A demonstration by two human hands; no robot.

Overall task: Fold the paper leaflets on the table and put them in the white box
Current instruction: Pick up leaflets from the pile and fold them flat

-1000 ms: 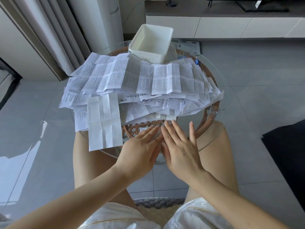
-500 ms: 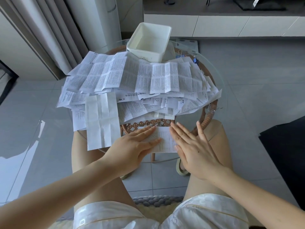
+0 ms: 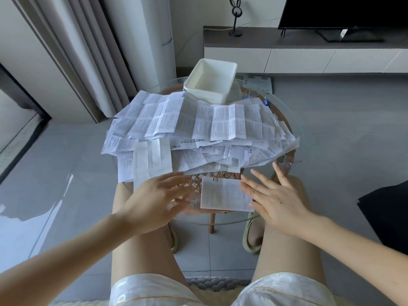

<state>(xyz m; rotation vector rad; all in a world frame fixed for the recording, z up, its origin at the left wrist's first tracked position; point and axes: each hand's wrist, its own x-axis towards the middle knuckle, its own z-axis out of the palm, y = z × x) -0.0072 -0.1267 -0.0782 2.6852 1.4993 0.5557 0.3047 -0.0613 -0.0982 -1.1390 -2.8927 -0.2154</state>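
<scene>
A heap of unfolded printed leaflets (image 3: 198, 127) covers most of the round glass table (image 3: 295, 120). A folded leaflet (image 3: 223, 194) lies flat on the glass at the near edge. My left hand (image 3: 154, 197) hovers just left of it with fingers spread, holding nothing. My right hand (image 3: 273, 195) lies flat at the leaflet's right edge, its fingertips touching the paper. The white box (image 3: 209, 81) stands open at the far side of the table, behind the heap.
A blank white sheet (image 3: 152, 162) hangs over the table's near left edge. Binder clips (image 3: 267, 102) lie by the box. My knees sit under the glass. A low TV cabinet (image 3: 309, 54) runs along the far wall and curtains (image 3: 88, 51) hang at left.
Both hands have slid apart across the folded leaflet, the left going left off the paper, the right going right to its edge. The leaflet now lies uncovered. The camera tilted up.
</scene>
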